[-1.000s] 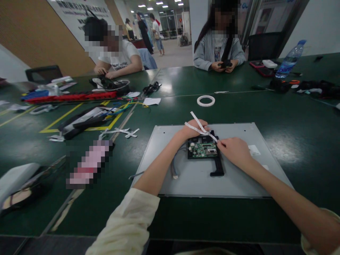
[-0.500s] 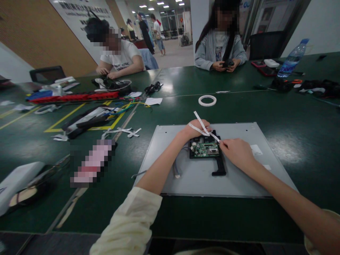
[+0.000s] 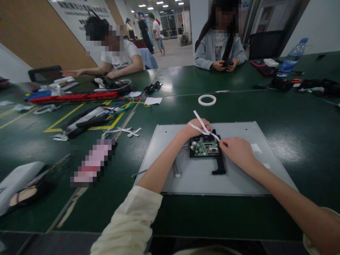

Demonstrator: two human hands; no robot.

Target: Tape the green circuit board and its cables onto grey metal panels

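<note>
A white tape strip (image 3: 198, 118) is stretched just above a green circuit board (image 3: 204, 148). The left hand (image 3: 195, 128) is closed on 1 end, and the right hand (image 3: 236, 152) pinches the other between finger and thumb. The board sits on a grey metal panel (image 3: 239, 177) lying flat on the dark green bench (image 3: 292, 117). Beyond lie a tape roll (image 3: 207, 100) and, far right, a water bottle (image 3: 291, 59). 2 people sit across the bench, 1 in a white shirt (image 3: 124, 56) and 1 in a grey top (image 3: 212, 53). Behind them is a lit hall (image 3: 172, 46).
</note>
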